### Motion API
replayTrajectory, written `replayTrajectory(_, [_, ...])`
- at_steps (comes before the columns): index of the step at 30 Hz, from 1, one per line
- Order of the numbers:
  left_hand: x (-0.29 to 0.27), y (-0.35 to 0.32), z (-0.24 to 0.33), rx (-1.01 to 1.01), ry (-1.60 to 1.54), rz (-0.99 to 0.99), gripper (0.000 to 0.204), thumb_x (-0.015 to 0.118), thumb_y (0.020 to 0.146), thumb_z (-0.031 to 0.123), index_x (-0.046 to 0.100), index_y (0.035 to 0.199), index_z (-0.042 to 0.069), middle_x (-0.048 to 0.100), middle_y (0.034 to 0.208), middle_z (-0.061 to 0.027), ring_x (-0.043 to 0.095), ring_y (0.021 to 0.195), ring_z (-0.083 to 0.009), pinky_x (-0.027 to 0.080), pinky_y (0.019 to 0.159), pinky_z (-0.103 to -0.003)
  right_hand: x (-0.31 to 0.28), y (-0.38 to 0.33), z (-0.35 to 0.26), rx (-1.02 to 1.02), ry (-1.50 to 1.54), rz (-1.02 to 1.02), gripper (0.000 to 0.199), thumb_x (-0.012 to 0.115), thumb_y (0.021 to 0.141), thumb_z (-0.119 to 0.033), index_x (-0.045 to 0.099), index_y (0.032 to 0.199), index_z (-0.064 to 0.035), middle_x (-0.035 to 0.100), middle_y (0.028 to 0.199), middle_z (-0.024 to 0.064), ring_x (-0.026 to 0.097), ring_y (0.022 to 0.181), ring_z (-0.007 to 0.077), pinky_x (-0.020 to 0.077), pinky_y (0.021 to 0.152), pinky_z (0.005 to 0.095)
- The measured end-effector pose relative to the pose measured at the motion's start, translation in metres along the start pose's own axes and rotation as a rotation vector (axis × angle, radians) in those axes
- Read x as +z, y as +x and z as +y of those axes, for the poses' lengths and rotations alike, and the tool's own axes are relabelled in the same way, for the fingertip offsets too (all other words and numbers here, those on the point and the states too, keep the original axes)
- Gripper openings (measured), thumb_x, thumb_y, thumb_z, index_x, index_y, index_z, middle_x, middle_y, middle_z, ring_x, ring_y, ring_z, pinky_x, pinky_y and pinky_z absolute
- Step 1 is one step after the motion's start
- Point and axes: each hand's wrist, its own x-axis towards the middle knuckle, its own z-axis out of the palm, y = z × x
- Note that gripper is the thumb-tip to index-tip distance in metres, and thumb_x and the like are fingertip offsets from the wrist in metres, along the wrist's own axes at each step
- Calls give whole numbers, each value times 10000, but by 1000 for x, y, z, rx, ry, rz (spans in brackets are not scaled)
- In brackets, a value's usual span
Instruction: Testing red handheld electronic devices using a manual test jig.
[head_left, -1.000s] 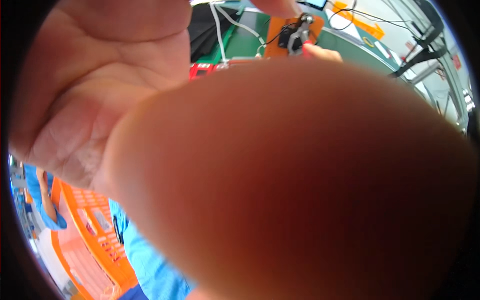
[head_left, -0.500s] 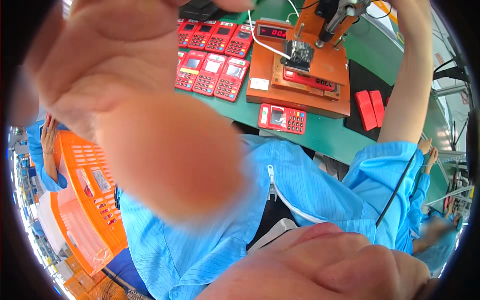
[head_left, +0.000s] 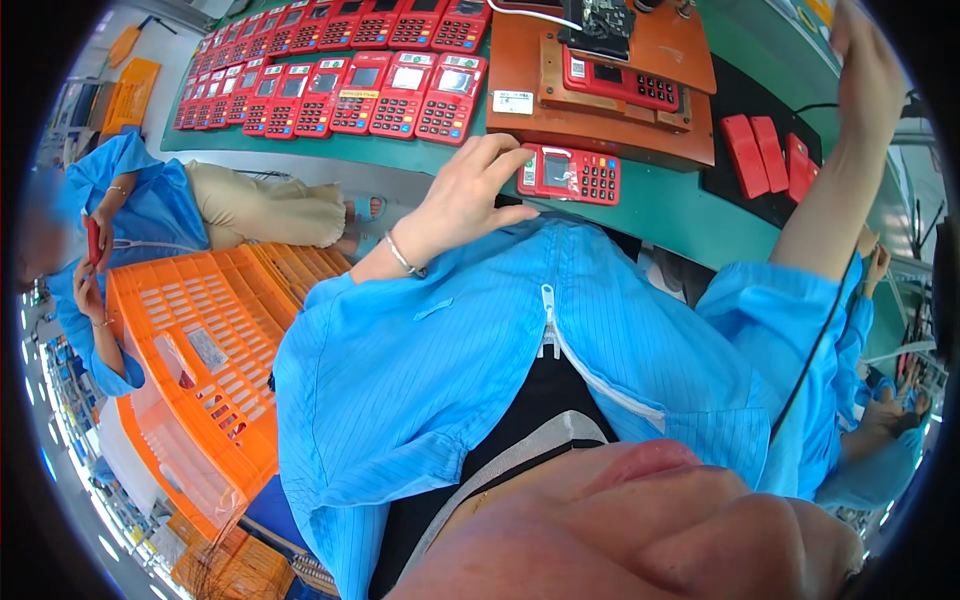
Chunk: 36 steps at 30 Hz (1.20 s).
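My left hand (head_left: 468,195), with a bracelet at its wrist, reaches over the front edge of the green bench. Its thumb and fingers are apart, the fingertips at the left end of a red payment terminal (head_left: 545,172) with a screen and keypad. That terminal lies in front of an orange-brown press fixture (head_left: 600,130). Inside the fixture sits another red terminal (head_left: 630,88), under a black block (head_left: 600,35) with a white cable. My right hand (head_left: 865,65) is raised at the upper right, beside the fixture; its fingers are too unclear to read.
Two rows of red terminals (head_left: 335,95) stand at the back left of the bench. Red covers (head_left: 742,158) lie on a black mat (head_left: 725,95) at the right. Orange crates (head_left: 235,270) stand to my left, near a co-worker (head_left: 140,200) holding a red thing.
My left hand has come down from close before the camera to the terminal in front of the fixture. My right hand stays raised. The view has shifted, showing more terminals at the left.
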Motion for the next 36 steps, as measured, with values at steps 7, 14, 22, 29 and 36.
replayTrajectory(7, [34,-2,-3,-103,117,56,774,863,624,227,509,1258,-41,509,1170,-169,499,1092,-343,433,934,-428,101,-156,17,73,-205,-407,683,844,711,-350,578,1264,-53,573,1240,143,586,1093,270,475,955,375])
replayTrajectory(14, [48,-7,2,-227,150,44,793,869,624,257,504,1271,-18,501,1170,-160,479,1101,-331,401,955,-417,123,-146,30,29,-339,-490,826,881,630,-419,545,1293,-59,515,1307,138,562,1133,336,465,986,399])
replayTrajectory(22, [49,-3,-3,-182,146,47,764,857,621,231,516,1251,-33,512,1179,-165,477,1097,-336,379,951,-436,43,-163,1,233,-173,-501,726,873,635,-324,576,1205,14,620,1092,82,602,1021,175,480,911,305])
replayTrajectory(29, [52,-1,-9,-123,152,104,745,864,597,199,530,1227,-20,539,1171,-168,495,1079,-336,387,930,-430,-14,-280,16,895,267,24,500,637,895,-399,620,1146,33,688,912,117,660,753,149,498,669,231])
replayTrajectory(36, [52,-1,-9,-75,173,96,702,877,600,230,545,1170,-12,548,1124,-160,512,1031,-337,406,893,-429,-16,-275,28,1199,302,49,624,436,967,-567,626,1015,26,683,705,137,616,493,129,458,415,222])
